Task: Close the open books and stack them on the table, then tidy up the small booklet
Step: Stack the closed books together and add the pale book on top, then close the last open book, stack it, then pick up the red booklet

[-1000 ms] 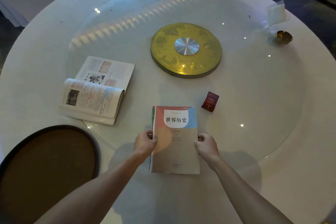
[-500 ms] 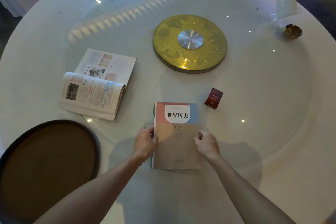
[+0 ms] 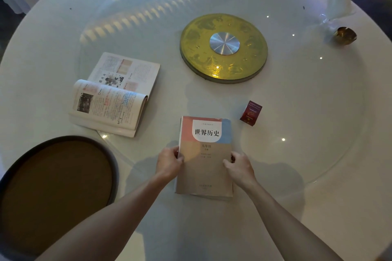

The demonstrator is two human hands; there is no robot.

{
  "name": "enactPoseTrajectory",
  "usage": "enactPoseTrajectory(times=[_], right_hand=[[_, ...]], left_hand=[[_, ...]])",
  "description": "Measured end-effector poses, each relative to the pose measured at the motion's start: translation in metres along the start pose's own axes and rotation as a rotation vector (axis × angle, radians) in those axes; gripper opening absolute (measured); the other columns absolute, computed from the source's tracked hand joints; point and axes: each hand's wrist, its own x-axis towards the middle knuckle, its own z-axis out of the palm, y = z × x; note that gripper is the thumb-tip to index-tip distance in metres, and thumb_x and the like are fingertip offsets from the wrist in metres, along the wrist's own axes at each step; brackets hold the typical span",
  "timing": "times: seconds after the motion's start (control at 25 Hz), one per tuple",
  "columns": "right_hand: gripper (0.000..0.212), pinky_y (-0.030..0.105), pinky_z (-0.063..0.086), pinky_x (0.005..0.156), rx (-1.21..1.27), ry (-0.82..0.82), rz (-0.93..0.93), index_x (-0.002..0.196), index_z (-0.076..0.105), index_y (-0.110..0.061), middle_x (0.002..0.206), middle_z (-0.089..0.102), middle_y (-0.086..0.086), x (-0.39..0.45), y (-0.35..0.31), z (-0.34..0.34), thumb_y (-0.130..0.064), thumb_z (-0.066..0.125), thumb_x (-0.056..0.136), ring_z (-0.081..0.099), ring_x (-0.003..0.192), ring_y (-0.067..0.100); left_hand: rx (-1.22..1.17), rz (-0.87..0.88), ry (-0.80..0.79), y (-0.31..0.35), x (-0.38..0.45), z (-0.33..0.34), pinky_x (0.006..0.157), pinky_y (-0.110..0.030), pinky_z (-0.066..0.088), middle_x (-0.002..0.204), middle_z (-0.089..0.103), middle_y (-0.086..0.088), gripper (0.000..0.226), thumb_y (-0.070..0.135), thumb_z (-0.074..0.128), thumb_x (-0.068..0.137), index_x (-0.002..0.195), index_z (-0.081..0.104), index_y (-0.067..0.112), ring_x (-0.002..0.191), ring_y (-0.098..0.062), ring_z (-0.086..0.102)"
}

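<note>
Far left, near edge: brown round tray [image 3: 53, 193], dark rim, partly off the table's edge. Just above it, on the white round table [image 3: 53, 34]: open book [image 3: 114, 95], pages up, near page curling over, spine running away to the right. Under it and spreading across the middle: glass turntable [image 3: 318, 112] with gold disc [image 3: 223, 48] and silver hub at centre.

Centre, near edge: closed book [image 3: 204, 154], cover up, title in Chinese characters, lying on the glass with another closed book beneath it, whose edges peek out at bottom and right. Left hand [image 3: 168, 164] clamped on the left edge of the top book, thumb on the cover, fingers tucked under. Right hand [image 3: 239, 168] clamped likewise on the right edge, fingers curled at the side. Both forearms reaching in from below.

Right of the stack, apart from it: small red booklet [image 3: 251, 113], on the glass, slightly tilted, closed as far as can be told.

Far right, top: clear bag [image 3: 339, 4] of something white, and just below it a small gold bowl-like thing [image 3: 345, 35], too dim to name.
</note>
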Motion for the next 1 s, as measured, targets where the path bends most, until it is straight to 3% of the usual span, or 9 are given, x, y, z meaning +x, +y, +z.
enactPoseTrajectory(times=[0.16, 0.24, 0.32, 0.4, 0.52, 0.64, 0.84, 1.0], right_hand=[[0.014, 0.040, 0.058, 0.078, -0.010, 0.034, 0.041, 0.091, 0.069, -0.018, 0.108, 0.067, 0.011, -0.001, -0.006, 0.000, -0.027, 0.059, 0.090, 0.066, 0.089, 0.023], [0.027, 0.047, 0.057, 0.091, -0.052, 0.064, 0.055, 0.112, 0.069, -0.013, 0.123, 0.061, 0.014, -0.001, -0.012, 0.000, -0.029, 0.059, 0.092, 0.065, 0.106, 0.029], [0.052, 0.050, 0.053, 0.102, -0.138, 0.140, 0.020, 0.141, 0.055, -0.011, 0.141, 0.051, 0.015, -0.001, -0.025, -0.001, -0.030, 0.060, 0.093, 0.056, 0.127, 0.032], [0.062, 0.048, 0.052, 0.103, -0.223, 0.190, -0.116, 0.151, 0.044, -0.010, 0.141, 0.049, 0.014, 0.002, -0.049, -0.001, -0.026, 0.062, 0.094, 0.050, 0.131, 0.032], [0.061, 0.046, 0.053, 0.100, -0.317, 0.184, -0.353, 0.149, 0.047, -0.009, 0.135, 0.053, 0.014, 0.012, -0.096, 0.002, -0.022, 0.064, 0.092, 0.052, 0.124, 0.032], [0.065, 0.045, 0.045, 0.108, -0.365, 0.109, -0.506, 0.151, 0.046, -0.007, 0.139, 0.056, 0.018, 0.025, -0.154, 0.019, -0.019, 0.066, 0.090, 0.051, 0.129, 0.036], [0.075, 0.046, 0.047, 0.108, -0.446, 0.019, -0.646, 0.156, 0.037, -0.008, 0.142, 0.052, 0.020, 0.038, -0.228, 0.061, -0.020, 0.070, 0.089, 0.052, 0.130, 0.038], [0.076, 0.047, 0.050, 0.106, -0.426, 0.003, -0.705, 0.157, 0.034, -0.012, 0.143, 0.050, 0.016, 0.048, -0.264, 0.102, -0.013, 0.066, 0.089, 0.052, 0.131, 0.036]], left_hand=[[0.041, 0.032, -0.034, 0.001, -0.001, -0.004, 0.053, -0.020, 0.047, 0.083, 0.072, 0.000, 0.022, 0.016, 0.065, 0.088, 0.108, 0.074, 0.020, 0.073, -0.014, 0.067], [0.007, 0.016, -0.033, 0.001, -0.003, -0.008, 0.061, -0.028, 0.054, 0.085, 0.073, -0.002, 0.026, 0.017, 0.068, 0.086, 0.112, 0.074, 0.017, 0.075, -0.017, 0.068], [-0.006, -0.005, -0.008, 0.000, -0.004, -0.016, 0.070, -0.027, 0.051, 0.090, 0.072, -0.003, 0.039, 0.022, 0.070, 0.087, 0.126, 0.068, 0.013, 0.081, -0.017, 0.067], [-0.006, -0.027, 0.046, -0.006, 0.001, -0.033, 0.078, -0.025, 0.049, 0.102, 0.072, -0.005, 0.051, 0.030, 0.072, 0.087, 0.134, 0.062, 0.013, 0.092, -0.018, 0.067], [-0.009, -0.031, 0.148, -0.015, 0.019, -0.077, 0.086, -0.032, 0.054, 0.111, 0.072, -0.006, 0.054, 0.037, 0.074, 0.084, 0.133, 0.063, 0.016, 0.099, -0.020, 0.069], [-0.029, -0.008, 0.270, -0.020, 0.035, -0.137, 0.088, -0.035, 0.056, 0.118, 0.071, -0.007, 0.056, 0.040, 0.072, 0.085, 0.134, 0.062, 0.014, 0.101, -0.019, 0.068], [-0.060, -0.024, 0.348, -0.040, 0.063, -0.207, 0.104, -0.040, 0.048, 0.142, 0.058, -0.007, 0.065, 0.040, 0.072, 0.087, 0.143, 0.051, 0.014, 0.130, -0.025, 0.055], [-0.099, -0.062, 0.402, -0.067, 0.094, -0.244, 0.098, -0.035, 0.050, 0.134, 0.062, -0.003, 0.068, 0.042, 0.077, 0.081, 0.139, 0.055, 0.015, 0.124, -0.022, 0.058]])
